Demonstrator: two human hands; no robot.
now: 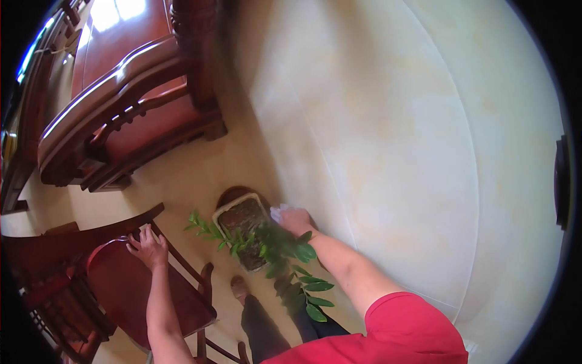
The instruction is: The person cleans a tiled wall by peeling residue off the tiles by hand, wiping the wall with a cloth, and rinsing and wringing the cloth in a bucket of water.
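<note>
My left hand (pixel 148 247) rests with spread fingers on the rim of a dark red, rounded seat-like surface (pixel 136 285). Beside a potted plant, my right hand (pixel 295 221) is closed around a crumpled whitish cloth or tissue (pixel 277 213). The plant's rectangular pot (pixel 216 217) has a pale rim and dark soil. Its green leafy stems (pixel 316 285) lean out to both sides, and some leaves pass in front of my right wrist. Behind the pot a round brown piece (pixel 233 193) shows in part.
A carved wooden armchair or bench (pixel 145 121) stands at the upper left. More dark wooden furniture (pixel 54 297) crowds the lower left. A pale wall (pixel 394 121) rises along the right. My foot (pixel 239 288) is on the tiled floor (pixel 176 182) just below the pot.
</note>
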